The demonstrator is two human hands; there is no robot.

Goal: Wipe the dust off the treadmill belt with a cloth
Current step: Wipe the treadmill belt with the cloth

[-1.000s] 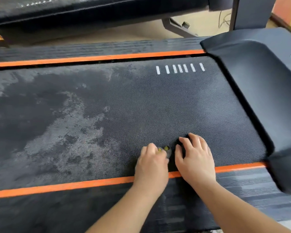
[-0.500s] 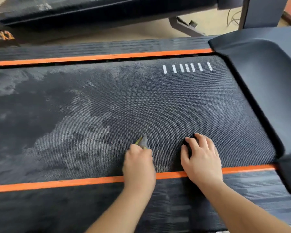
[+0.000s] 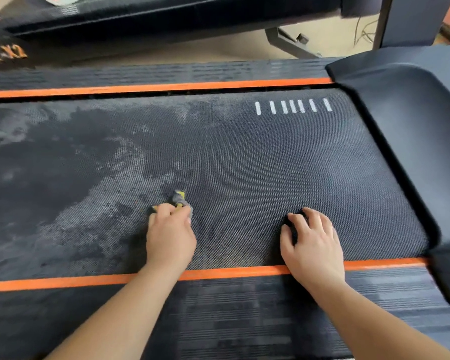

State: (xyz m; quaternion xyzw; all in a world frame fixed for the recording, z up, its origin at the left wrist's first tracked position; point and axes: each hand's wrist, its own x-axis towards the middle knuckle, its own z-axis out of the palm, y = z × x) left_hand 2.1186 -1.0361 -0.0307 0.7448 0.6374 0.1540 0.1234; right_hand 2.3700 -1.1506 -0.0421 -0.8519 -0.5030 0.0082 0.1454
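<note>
The dark treadmill belt (image 3: 244, 157) runs left to right across the view, with pale grey dust patches over its left half and a cleaner stretch on the right. My left hand (image 3: 170, 235) grips a small grey and yellow cloth (image 3: 180, 199) and holds it against the belt near the dust's edge. Most of the cloth is hidden under the fingers. My right hand (image 3: 313, 242) rests on the belt with fingers spread, close to the near orange strip, holding nothing.
Orange strips (image 3: 218, 272) border the belt on the near and far sides, with ribbed side rails (image 3: 244, 320) outside them. The motor cover (image 3: 413, 120) rises at the right end. A second treadmill (image 3: 140, 19) stands beyond, across a strip of floor.
My left hand has slid the cloth leftward and away from my right hand, toward the dusty patch. My right hand has stayed in place on the belt.
</note>
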